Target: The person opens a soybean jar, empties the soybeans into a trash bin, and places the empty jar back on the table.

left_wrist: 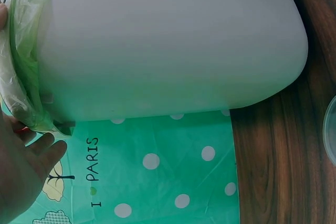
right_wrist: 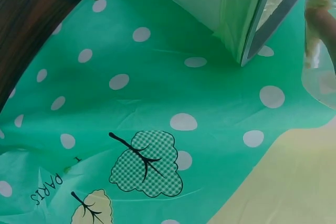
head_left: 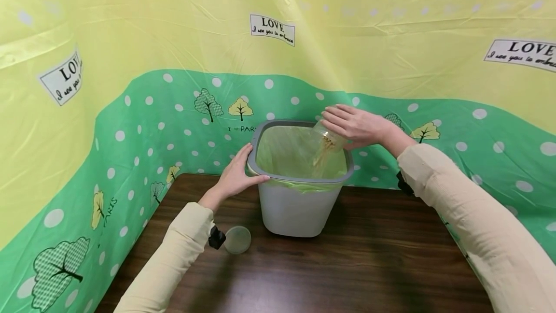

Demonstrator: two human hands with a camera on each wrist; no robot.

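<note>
A light grey trash bin [head_left: 299, 209] with a dark grey rim and a green liner bag [head_left: 282, 151] stands upright on the table. My left hand [head_left: 236, 173] holds its front left corner, thumb along the front of the rim and fingers on the left side. Over the bin's right side, my right hand [head_left: 358, 125] grips a clear plastic jar [head_left: 322, 132], tilted mouth-down toward the bag. Small tan pieces [head_left: 327, 144] fall from the jar into the bin, blurred by motion; their kind cannot be made out. The right wrist view catches only part of the jar [right_wrist: 316, 80].
On the brown wooden table [head_left: 347, 264], a round translucent lid [head_left: 238, 239] lies left of the bin, near my left wrist. A green and yellow printed curtain [head_left: 182, 110] hangs close behind the bin and along both sides.
</note>
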